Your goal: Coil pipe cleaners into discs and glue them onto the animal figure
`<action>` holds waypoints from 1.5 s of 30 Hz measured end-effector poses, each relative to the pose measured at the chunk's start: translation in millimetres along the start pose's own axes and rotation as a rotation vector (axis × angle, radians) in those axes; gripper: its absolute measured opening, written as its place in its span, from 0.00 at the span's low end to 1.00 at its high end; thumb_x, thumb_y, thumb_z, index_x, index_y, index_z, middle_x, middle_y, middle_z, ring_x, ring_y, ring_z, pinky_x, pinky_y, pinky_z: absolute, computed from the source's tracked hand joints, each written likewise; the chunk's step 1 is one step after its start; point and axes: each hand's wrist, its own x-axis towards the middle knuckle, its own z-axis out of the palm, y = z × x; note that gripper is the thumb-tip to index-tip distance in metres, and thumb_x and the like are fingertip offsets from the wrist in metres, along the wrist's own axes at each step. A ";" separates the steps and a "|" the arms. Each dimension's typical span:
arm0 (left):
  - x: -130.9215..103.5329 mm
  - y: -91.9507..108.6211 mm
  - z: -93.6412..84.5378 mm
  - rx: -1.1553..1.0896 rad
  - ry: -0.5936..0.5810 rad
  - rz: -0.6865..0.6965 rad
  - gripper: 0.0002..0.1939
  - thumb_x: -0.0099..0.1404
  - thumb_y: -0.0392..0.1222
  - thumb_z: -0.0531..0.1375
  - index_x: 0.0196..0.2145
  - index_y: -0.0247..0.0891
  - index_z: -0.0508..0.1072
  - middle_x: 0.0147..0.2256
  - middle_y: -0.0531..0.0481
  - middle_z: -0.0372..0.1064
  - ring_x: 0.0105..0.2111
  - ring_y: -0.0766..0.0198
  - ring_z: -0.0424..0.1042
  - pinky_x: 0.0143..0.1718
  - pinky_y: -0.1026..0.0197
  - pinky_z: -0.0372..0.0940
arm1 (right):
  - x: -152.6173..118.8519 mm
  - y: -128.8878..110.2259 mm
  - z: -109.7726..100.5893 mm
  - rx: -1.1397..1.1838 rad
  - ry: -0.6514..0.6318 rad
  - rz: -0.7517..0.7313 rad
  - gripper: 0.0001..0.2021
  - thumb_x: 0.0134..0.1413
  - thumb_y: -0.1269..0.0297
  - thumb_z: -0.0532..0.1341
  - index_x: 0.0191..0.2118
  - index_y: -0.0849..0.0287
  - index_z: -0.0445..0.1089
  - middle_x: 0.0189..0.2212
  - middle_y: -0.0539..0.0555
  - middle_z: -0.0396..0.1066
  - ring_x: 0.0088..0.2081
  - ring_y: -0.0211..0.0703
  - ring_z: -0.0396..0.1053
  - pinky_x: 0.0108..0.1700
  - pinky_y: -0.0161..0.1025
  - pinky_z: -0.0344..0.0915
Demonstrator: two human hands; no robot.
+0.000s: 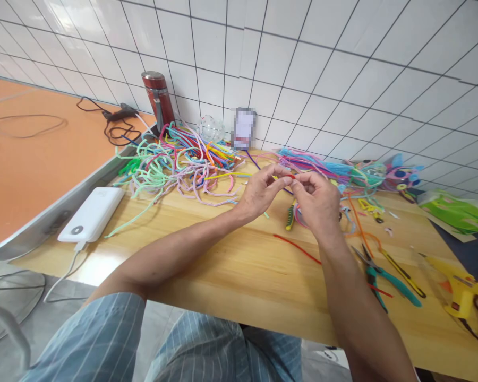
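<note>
1. Head view: the left hand (pixel 262 192) and right hand (pixel 317 200) pinch a small red piece (pixel 291 177) between them, above the tabletop (pixel 223 270); both hands' fingers look closed on it.
2. Its visible part lies between the fingertips, long axis roughly left to right; neither hand is clearly nearer.
3. No brand or label can be read; the phone (pixel 244 129) shows a pixelated screen.

Blue sleeve (pixel 97 334) with pale stripes
</note>
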 end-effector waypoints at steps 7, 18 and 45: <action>1.4 -1.7 -2.4 0.001 0.028 0.059 0.22 0.67 0.62 0.66 0.34 0.38 0.76 0.32 0.52 0.73 0.29 0.68 0.65 0.35 0.61 0.62 | 0.7 -2.3 -0.7 0.029 -0.021 0.000 0.09 0.56 0.57 0.66 0.35 0.57 0.78 0.28 0.51 0.77 0.27 0.40 0.70 0.33 0.40 0.65; 0.9 -4.2 -1.5 0.002 0.017 0.063 0.15 0.67 0.54 0.68 0.38 0.38 0.78 0.35 0.51 0.75 0.31 0.67 0.67 0.36 0.61 0.62 | 0.3 -4.2 0.0 0.061 -0.003 0.034 0.07 0.53 0.59 0.66 0.29 0.56 0.76 0.22 0.47 0.72 0.22 0.36 0.62 0.27 0.37 0.59; -2.3 11.4 3.2 -0.091 -0.012 -0.058 0.13 0.67 0.51 0.67 0.36 0.37 0.75 0.35 0.51 0.75 0.33 0.68 0.70 0.39 0.63 0.65 | 0.2 -5.9 -4.3 0.217 -0.018 0.080 0.09 0.51 0.57 0.70 0.31 0.56 0.76 0.24 0.48 0.74 0.25 0.37 0.66 0.29 0.37 0.62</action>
